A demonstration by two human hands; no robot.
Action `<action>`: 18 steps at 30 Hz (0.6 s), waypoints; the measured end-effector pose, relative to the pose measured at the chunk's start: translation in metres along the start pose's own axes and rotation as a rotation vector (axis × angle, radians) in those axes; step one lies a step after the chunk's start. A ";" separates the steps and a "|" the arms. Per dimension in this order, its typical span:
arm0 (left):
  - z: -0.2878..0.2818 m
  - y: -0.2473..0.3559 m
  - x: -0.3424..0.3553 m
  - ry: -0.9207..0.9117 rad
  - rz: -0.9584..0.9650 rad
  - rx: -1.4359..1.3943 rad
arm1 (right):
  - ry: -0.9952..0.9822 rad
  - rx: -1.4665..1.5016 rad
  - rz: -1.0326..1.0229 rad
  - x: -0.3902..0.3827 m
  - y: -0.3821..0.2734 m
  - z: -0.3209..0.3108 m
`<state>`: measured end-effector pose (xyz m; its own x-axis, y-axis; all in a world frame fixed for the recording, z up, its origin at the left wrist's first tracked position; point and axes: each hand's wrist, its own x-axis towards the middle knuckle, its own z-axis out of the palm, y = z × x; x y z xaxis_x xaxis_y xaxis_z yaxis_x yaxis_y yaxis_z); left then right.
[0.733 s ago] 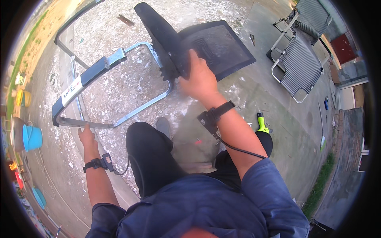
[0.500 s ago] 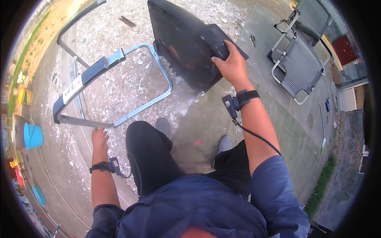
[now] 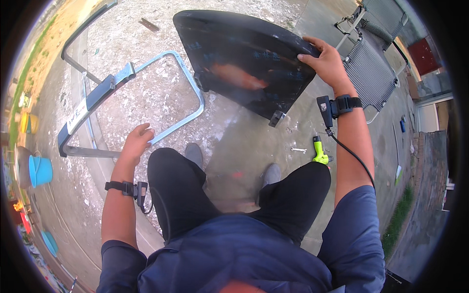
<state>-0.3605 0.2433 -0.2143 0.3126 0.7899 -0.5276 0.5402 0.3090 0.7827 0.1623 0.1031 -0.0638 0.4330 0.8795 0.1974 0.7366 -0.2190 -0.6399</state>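
My right hand (image 3: 326, 62) grips the right edge of a black chair seat panel (image 3: 244, 63), held up in front of me with its underside showing. My left hand (image 3: 137, 141) hangs loose with fingers apart, just above a bent metal tube chair frame (image 3: 161, 93) lying on the gravelly concrete. It holds nothing. Both wrists carry black strapped devices with cables. My legs in black trousers stand below the panel.
A green power drill (image 3: 320, 151) and a small wrench (image 3: 298, 150) lie on the ground by my right foot. Mesh-backed chair frames (image 3: 371, 63) lie at the upper right. Blue buckets (image 3: 39, 171) stand at the left.
My right hand has lifted the black seat panel up and to the right, turning its underside toward me. My left hand has come off the metal frame and risen slightly.
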 end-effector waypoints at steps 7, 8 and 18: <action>0.031 0.082 0.021 -0.282 0.289 0.249 | -0.027 0.077 0.117 -0.052 0.050 -0.058; 0.036 0.094 0.023 -0.282 0.326 0.267 | -0.011 0.042 0.101 -0.061 0.060 -0.058; 0.125 0.208 0.070 -0.016 0.817 0.312 | 0.032 0.034 0.225 -0.135 0.108 -0.079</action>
<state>-0.1286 0.2964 -0.1299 0.7048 0.6928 0.1529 0.3308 -0.5116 0.7930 0.2241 -0.0725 -0.1009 0.6010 0.7962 0.0696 0.6016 -0.3934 -0.6952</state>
